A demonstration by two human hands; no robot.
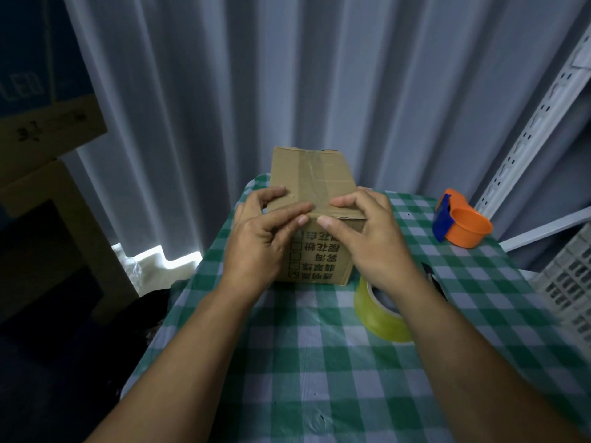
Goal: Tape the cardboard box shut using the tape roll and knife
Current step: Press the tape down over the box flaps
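Observation:
A small brown cardboard box (311,180) with printed characters on its near side stands on the green checked tablecloth (303,362). Clear tape runs along the seam of its closed top flaps. My left hand (259,238) grips the box's near left corner, fingers lying over the top edge. My right hand (367,238) holds the near right side, fingertips pressing on the top by the tape and thumb on the front face. A yellowish tape roll (382,314) lies on the cloth just under my right wrist, partly hidden. No knife is clearly visible.
An orange tape dispenser (462,223) with a blue blade guard sits at the table's right back. Grey curtains hang behind. A white slotted shelf post (527,129) and a white crate (569,279) stand at the right. Cardboard boxes (48,129) are stacked at the left, off the table.

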